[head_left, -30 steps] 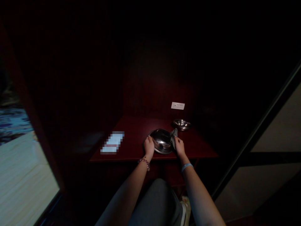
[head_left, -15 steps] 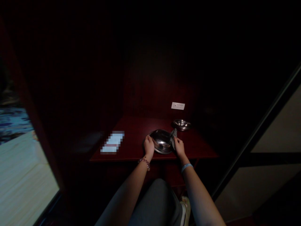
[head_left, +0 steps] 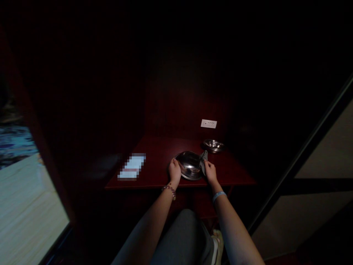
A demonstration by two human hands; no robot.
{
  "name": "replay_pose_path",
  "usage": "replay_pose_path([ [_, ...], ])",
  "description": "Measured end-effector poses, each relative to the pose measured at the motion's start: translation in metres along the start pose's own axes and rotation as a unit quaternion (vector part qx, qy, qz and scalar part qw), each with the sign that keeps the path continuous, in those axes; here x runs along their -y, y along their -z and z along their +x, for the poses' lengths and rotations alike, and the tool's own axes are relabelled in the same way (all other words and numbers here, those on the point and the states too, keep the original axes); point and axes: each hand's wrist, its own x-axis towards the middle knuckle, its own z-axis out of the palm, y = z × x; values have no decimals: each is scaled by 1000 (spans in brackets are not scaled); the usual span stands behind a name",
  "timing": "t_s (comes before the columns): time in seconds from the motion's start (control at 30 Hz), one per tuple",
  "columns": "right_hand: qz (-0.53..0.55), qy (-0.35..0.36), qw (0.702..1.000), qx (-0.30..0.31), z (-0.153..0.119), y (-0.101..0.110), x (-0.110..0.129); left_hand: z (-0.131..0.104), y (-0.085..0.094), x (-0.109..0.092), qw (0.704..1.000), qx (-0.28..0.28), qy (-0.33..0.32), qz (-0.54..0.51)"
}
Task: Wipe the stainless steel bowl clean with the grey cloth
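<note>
A shiny metal bowl (head_left: pixel 189 165) is between my hands, over the front part of the dark red desk (head_left: pixel 157 176). My left hand (head_left: pixel 174 171) grips its left rim, thumb on top. My right hand (head_left: pixel 210 171) is closed on a grey cloth (head_left: pixel 203 162), which lies against the bowl's right rim. Whether the bowl rests on the desk or is slightly raised, I cannot tell. Behind my right hand, more metal bowls (head_left: pixel 213 145) sit at the back right of the desk, apparently stacked.
A pixelated flat light sheet or screen (head_left: pixel 132 166) lies on the desk's left side. A white socket plate (head_left: pixel 209 123) is on the back wall. Dark panels rise on both sides. My knee (head_left: pixel 184 235) is below the desk's front edge.
</note>
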Motion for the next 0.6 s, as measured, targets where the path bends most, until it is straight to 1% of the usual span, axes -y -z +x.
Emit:
replay_pose_path([
  [0.23,2,5,1000,0,-1,0,1,0,0,1,1000,10,-5,-7],
  [0.6,-1,4,1000,2,-1,1,1,1,0,2,1000,13,-2,10],
])
